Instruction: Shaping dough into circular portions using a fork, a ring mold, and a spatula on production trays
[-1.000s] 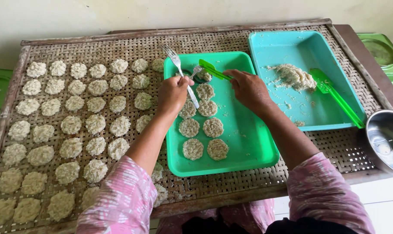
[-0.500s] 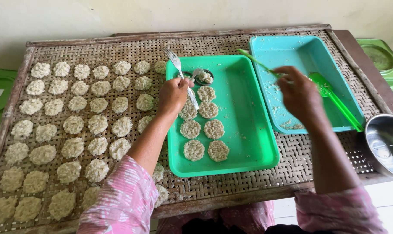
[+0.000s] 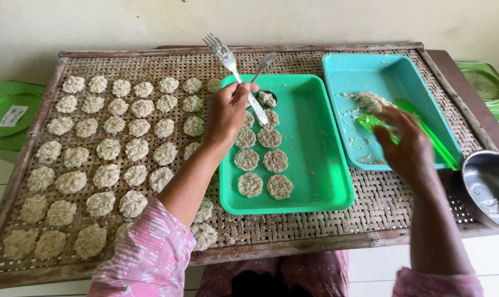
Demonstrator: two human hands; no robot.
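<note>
Right hand point(image 3: 406, 146) has dropped w/ green spoon point(image 3: 373, 121) to dough point(image 3: 367, 100), fingers pinching it; left hand point(image 3: 227, 113) fingers clamp two forks point(image 3: 233, 69) above ring mould point(image 3: 267, 99)

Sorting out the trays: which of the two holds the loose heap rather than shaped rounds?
The blue tray on the right: it holds a loose pile, while the green tray holds flat rounds.

A woven bamboo rack point(image 3: 337, 228) in a wooden frame served as the work surface. Rows of pale round patties point(image 3: 106, 148) lay directly on its left half. A green tray point(image 3: 315, 165) sat at centre, and a turquoise tray point(image 3: 392, 77) lay just beside it on the right.
</note>
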